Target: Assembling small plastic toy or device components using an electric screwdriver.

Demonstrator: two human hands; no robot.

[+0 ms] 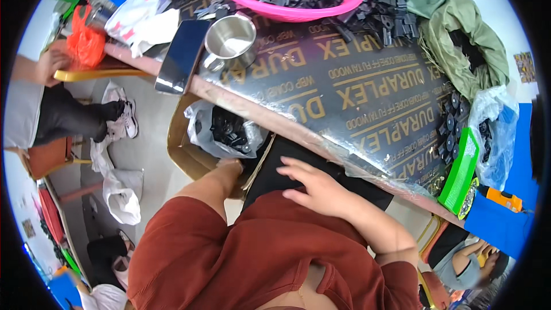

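Red shirt (pixel 229 250) nearest, left hand (pixel 231 165) lies beside the parts bag (pixel 199 132), grip unclear; right hand (pixel 317 189) spreads empty.

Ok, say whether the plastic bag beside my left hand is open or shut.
Open: the plastic bag has its mouth spread wide, so the black parts inside show from above.
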